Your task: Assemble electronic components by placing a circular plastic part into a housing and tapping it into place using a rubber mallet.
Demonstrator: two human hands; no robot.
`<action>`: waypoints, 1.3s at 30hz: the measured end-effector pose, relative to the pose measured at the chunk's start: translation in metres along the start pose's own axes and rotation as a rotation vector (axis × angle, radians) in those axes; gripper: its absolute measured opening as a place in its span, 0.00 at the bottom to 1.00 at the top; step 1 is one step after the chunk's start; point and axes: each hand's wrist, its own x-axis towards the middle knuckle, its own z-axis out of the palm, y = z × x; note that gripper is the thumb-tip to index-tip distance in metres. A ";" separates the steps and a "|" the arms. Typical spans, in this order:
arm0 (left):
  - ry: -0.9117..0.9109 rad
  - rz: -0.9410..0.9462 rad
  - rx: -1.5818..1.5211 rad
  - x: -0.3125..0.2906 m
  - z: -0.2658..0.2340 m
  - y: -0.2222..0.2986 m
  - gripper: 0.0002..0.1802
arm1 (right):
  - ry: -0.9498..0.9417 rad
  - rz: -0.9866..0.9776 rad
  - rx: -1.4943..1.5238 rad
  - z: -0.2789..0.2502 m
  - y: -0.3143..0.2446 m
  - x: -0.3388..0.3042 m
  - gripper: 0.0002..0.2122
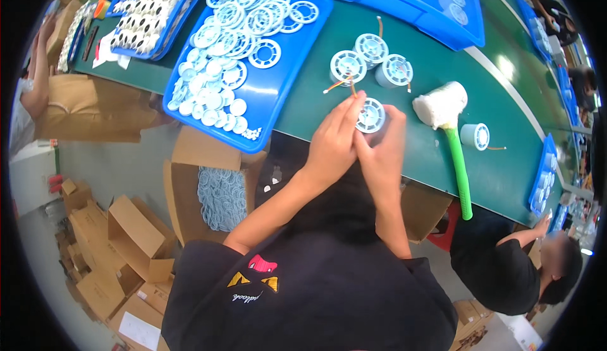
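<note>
Between my two hands, near the table's front edge, is a white cylinder point(370, 116) with a round spoked top. My left hand point(334, 137) is closed against its left side, fingers together and pointing up beside a thin orange-brown wire. Curled around the cylinder's right side is my right hand point(384, 152), thumb near the left one. Just beyond stand three similar cylinders: one at the left point(348, 66), one at the back point(371, 48) and one at the right point(395, 71), with short coloured wires. Another cylinder point(475, 136) lies on its side farther right.
A mallet point(442, 105) with a white-wrapped head and green handle lies at my right. At left, a blue tray point(288, 79) carries spoked rings and small discs. A blue bin point(392, 9) of cylinders stands behind. An open carton point(183, 193) sits below; a co-worker point(506, 262) is at right.
</note>
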 end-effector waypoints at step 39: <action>0.005 0.001 0.074 -0.001 0.003 -0.006 0.41 | -0.046 -0.100 0.046 -0.021 -0.016 0.028 0.06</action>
